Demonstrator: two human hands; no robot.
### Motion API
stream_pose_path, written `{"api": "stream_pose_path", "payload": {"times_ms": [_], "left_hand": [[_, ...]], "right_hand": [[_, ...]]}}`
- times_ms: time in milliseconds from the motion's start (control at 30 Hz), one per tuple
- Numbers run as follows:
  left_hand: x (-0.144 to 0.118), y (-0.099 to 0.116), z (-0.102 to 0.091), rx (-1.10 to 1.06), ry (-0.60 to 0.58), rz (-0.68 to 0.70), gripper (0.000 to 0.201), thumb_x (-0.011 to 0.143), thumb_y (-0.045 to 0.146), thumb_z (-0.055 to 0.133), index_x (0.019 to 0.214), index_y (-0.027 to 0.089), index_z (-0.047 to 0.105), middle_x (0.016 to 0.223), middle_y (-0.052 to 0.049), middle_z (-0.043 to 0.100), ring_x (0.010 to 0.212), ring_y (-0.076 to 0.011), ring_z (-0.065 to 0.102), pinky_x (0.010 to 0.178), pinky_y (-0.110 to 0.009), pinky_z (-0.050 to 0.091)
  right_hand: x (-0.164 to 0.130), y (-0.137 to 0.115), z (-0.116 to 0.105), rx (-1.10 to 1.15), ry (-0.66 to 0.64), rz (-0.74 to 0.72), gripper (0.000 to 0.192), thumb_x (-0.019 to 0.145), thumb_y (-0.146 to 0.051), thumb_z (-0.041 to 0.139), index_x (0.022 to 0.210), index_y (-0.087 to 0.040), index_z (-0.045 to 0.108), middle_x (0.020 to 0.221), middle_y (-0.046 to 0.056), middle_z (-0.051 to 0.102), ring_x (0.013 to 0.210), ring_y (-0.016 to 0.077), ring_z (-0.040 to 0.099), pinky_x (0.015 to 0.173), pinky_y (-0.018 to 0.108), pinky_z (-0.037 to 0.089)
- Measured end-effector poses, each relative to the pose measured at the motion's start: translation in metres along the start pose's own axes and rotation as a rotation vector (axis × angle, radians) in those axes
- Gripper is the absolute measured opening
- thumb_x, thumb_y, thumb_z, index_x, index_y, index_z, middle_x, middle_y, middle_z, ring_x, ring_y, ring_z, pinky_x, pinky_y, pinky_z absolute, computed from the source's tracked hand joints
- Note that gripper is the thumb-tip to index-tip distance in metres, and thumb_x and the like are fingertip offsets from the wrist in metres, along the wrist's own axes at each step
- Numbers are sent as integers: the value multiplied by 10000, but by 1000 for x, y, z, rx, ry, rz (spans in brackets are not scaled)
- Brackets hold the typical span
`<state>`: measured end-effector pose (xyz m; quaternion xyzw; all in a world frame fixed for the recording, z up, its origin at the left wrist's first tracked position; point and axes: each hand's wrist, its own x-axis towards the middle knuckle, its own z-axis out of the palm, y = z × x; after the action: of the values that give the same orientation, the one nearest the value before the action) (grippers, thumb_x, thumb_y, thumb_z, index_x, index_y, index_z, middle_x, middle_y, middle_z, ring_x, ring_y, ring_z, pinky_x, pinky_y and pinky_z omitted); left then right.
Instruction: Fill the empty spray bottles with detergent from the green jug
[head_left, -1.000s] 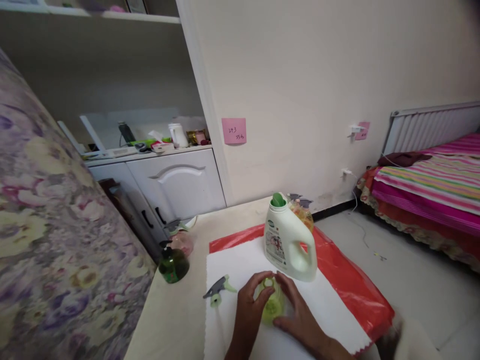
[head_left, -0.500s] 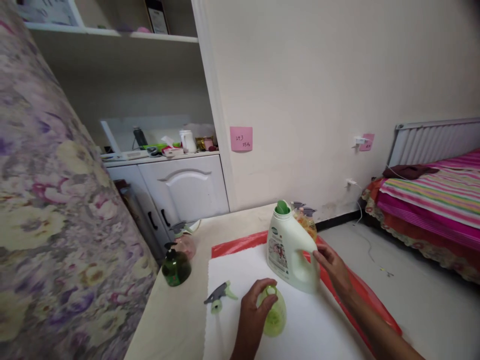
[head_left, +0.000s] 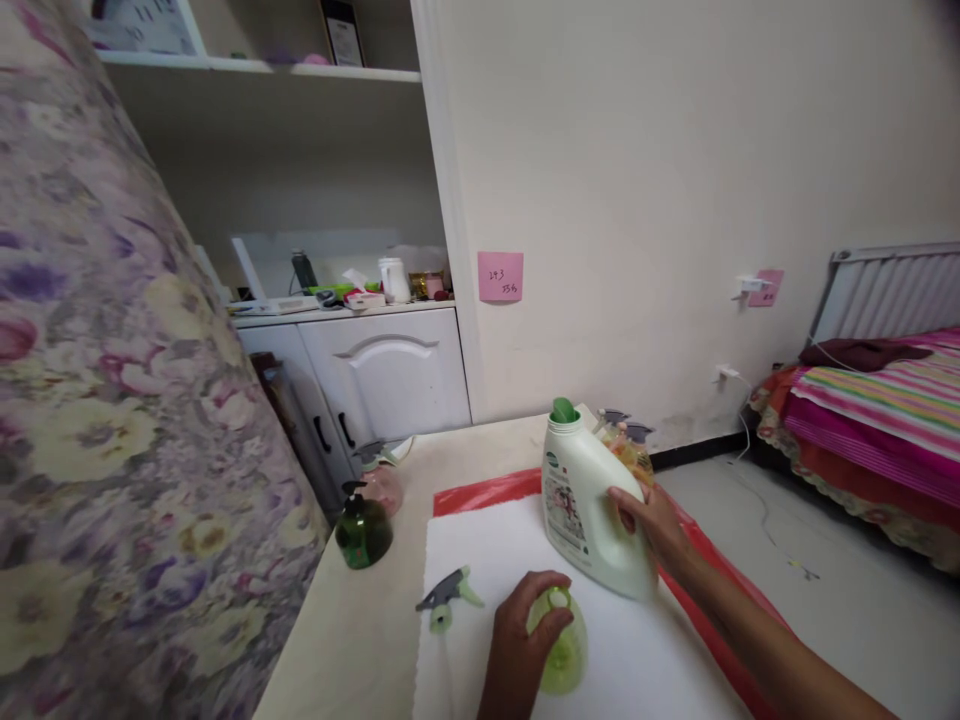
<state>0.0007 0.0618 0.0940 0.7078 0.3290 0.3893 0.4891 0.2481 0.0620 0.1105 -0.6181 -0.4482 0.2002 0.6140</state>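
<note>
My left hand (head_left: 529, 630) is closed around the neck of a see-through light-green spray bottle (head_left: 566, 655), which has no top on it. With fingers through the handle, my right hand (head_left: 651, 520) grips a large pale-green detergent jug (head_left: 577, 500). The jug stands upright without a cap, and a green pouring spout shows in its mouth. A grey and green spray trigger head (head_left: 450, 597) lies left of the spray bottle on a white sheet (head_left: 480, 545).
At the table's left stand a dark green pump bottle (head_left: 364, 530) and a pink spray bottle (head_left: 382, 485). More spray bottles (head_left: 636, 455) sit behind the jug. Red plastic (head_left: 487, 490) edges the white sheet. A floral curtain (head_left: 150, 400) hangs at the left.
My right hand has moved from the back of the jug's handle to a grip through it. My left hand still holds the spray bottle's neck. The view has shifted slightly left.
</note>
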Motion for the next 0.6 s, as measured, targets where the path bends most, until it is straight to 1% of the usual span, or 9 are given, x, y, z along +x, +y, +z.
{"api": "stream_pose_path", "payload": {"times_ms": [100, 200, 300, 400, 500, 600], "left_hand": [[0, -2, 0, -13, -1, 2, 216, 749, 193, 615, 934, 242, 715, 980, -39, 726, 982, -243, 634, 911, -311, 452], [2, -7, 0, -40, -5, 15, 221, 751, 188, 619, 941, 242, 717, 987, -37, 727, 994, -241, 632, 916, -311, 449], [5, -14, 1, -87, 4, 14, 295, 748, 188, 628, 1026, 243, 710, 1026, -45, 735, 1018, -246, 632, 938, -329, 444], [6, -16, 1, -131, -5, 19, 347, 748, 203, 641, 1087, 241, 700, 1043, -53, 736, 1016, -249, 639, 941, -343, 448], [4, -11, 1, -146, -16, 27, 317, 740, 200, 649, 1047, 240, 718, 1044, -51, 737, 1019, -249, 639, 940, -340, 449], [3, -3, 1, -138, -1, 7, 330, 708, 167, 659, 1019, 249, 730, 1086, -43, 731, 1066, -251, 621, 973, -334, 425]], "right_hand": [[8, -10, 3, 49, -52, 4, 458, 732, -535, 656, 462, -213, 472, 393, -42, 473, 417, 128, 435, 469, 264, 348], [12, -22, -9, 81, -35, -10, 470, 758, -542, 626, 468, -213, 458, 400, -48, 454, 424, 118, 407, 484, 263, 324], [11, -40, -35, 91, -26, -32, 480, 766, -557, 612, 470, -215, 451, 411, -46, 450, 434, 116, 389, 488, 266, 302], [3, -60, -67, 65, -49, -41, 469, 736, -552, 652, 466, -215, 469, 411, -37, 453, 441, 118, 380, 491, 274, 292], [-11, -77, -97, 6, -91, -5, 457, 709, -547, 686, 471, -216, 482, 411, -28, 454, 436, 117, 371, 479, 280, 277], [-27, -85, -122, -86, -156, 67, 473, 691, -555, 699, 459, -216, 465, 421, -28, 435, 429, 111, 372, 469, 283, 271]]}}
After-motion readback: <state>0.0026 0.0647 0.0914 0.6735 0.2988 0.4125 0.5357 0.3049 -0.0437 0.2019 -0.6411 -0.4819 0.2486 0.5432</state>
